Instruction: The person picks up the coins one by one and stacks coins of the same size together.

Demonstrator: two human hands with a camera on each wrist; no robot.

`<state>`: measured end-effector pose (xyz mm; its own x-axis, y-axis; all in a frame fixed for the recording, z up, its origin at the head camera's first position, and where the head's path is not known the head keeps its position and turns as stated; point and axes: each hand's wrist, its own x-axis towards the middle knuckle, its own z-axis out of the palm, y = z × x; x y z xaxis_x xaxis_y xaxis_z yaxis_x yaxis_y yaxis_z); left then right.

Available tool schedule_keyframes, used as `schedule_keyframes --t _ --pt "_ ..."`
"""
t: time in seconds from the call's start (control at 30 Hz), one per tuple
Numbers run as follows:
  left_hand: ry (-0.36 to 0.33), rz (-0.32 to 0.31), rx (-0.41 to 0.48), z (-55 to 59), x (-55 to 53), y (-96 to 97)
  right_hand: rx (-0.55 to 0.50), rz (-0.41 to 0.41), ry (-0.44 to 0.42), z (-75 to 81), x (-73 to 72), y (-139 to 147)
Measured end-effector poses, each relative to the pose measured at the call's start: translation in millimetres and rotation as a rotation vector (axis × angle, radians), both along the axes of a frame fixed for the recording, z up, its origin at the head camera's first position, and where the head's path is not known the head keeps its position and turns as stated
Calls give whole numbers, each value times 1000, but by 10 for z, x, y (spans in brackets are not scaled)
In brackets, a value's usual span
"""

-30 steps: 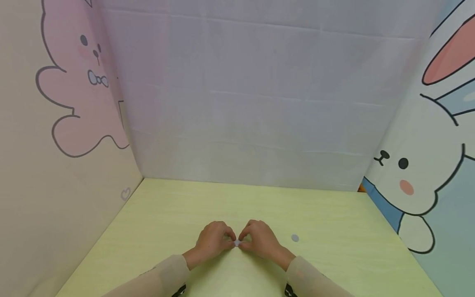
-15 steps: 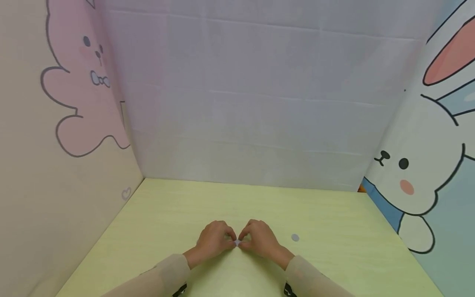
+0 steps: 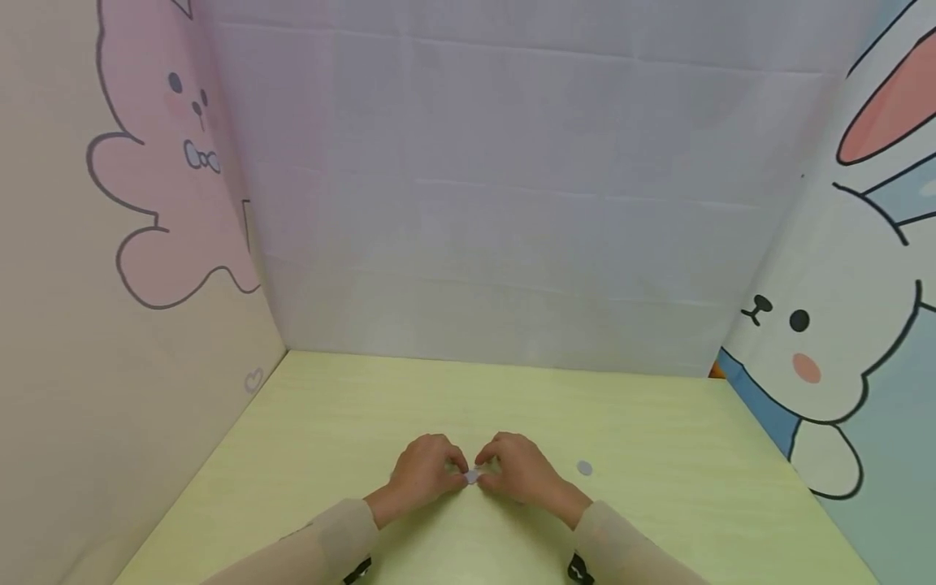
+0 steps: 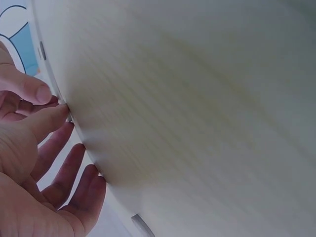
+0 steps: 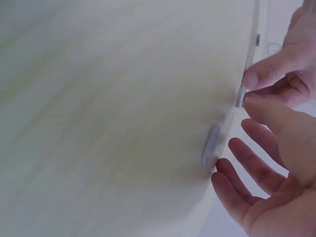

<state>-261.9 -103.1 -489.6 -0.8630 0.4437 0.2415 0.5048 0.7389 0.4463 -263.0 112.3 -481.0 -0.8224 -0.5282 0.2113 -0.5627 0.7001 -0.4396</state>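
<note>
Between both hands is a small flat grey disc (image 3: 471,477), low over the pale yellow table (image 3: 585,536). My left hand (image 3: 427,471) pinches its left side between thumb and index finger. From the other side, my right hand (image 3: 522,471) has thumb and index fingertips right at the disc's edge, its other fingers loosely curled. In the right wrist view the pinched disc (image 5: 240,95) shows as a thin edge between the two thumbs. Beneath the right fingers a second grey disc (image 5: 211,143) lies on the table. My fingers hide part of the held disc.
Another grey disc (image 3: 584,468) lies to the right of my right hand. Beside the left hand is one more disc (image 4: 143,224), mostly hidden in the head view. A pale backdrop (image 3: 475,203) stands behind the table, with cartoon-printed walls on both sides.
My right hand has shifted slightly right, so more of the disc between the hands shows. The left hand stays nearly in place, and the view has turned a little.
</note>
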Motion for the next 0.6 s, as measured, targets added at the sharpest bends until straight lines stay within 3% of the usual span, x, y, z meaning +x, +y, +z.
schedule_keyframes --t 0.13,0.33,0.6 --pt "-7 2 -2 12 12 7 -50 14 -22 75 23 169" --pt "-16 6 6 24 21 11 -91 -46 -37 134 94 456" --pt "-41 17 35 18 45 14 -105 -38 -91 28 224 677"
